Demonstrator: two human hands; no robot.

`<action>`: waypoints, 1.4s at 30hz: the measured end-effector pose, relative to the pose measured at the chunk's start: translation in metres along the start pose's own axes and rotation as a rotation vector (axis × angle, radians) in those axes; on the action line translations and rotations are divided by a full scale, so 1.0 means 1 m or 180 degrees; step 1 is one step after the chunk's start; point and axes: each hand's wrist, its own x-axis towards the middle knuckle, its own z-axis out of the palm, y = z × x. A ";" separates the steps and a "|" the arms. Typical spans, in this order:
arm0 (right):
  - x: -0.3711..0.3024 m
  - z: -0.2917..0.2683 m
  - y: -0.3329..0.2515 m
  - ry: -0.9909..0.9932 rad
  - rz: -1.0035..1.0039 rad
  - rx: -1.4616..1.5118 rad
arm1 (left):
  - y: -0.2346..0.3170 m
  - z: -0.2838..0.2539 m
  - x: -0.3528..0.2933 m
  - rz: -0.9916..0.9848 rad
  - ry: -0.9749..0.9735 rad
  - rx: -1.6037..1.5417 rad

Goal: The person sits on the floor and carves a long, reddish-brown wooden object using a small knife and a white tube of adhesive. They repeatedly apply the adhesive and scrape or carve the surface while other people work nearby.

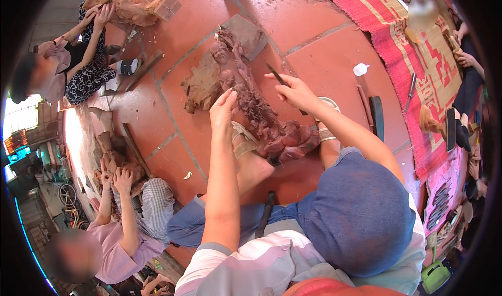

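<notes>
A reddish-brown carved wooden figure (252,101) leans at a slant between my feet, its wider base nearest me. Its upper end lies over a grey block (243,34) and a rough piece of wood (203,84). My left hand (224,109) is closed in a pinch at the figure's left side; whatever its fingertips hold is too small to make out. On the other side, my right hand (296,94) grips a thin dark stick-like tool (277,76), whose far end points up and left toward the figure. Whether the tool touches the wood cannot be told.
Two people at the left work on other wooden carvings (128,5). A white bottle (361,69), a brown stick (365,105) and a dark flat bar (376,119) lie to my right. Beyond them is a red patterned mat (387,34). Wood chips dot the tiles.
</notes>
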 end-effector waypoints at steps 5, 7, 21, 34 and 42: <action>-0.017 -0.024 0.029 0.0200 0.0540 0.0577 | 0.003 0.008 -0.004 -0.0055 0.0201 0.0072; -0.031 -0.028 0.035 0.0429 0.0690 0.0859 | 0.004 0.009 -0.003 -0.0048 0.0182 0.0049; -0.061 -0.041 0.082 0.0925 0.1062 0.1213 | -0.006 -0.001 0.006 -0.0099 -0.0074 0.0269; -0.058 -0.039 0.093 0.0975 0.1062 0.0709 | -0.004 -0.013 0.012 -0.0101 -0.0204 0.0425; -0.060 -0.035 0.088 0.0817 0.1187 0.1319 | 0.006 -0.003 -0.002 -0.0140 -0.0023 0.0182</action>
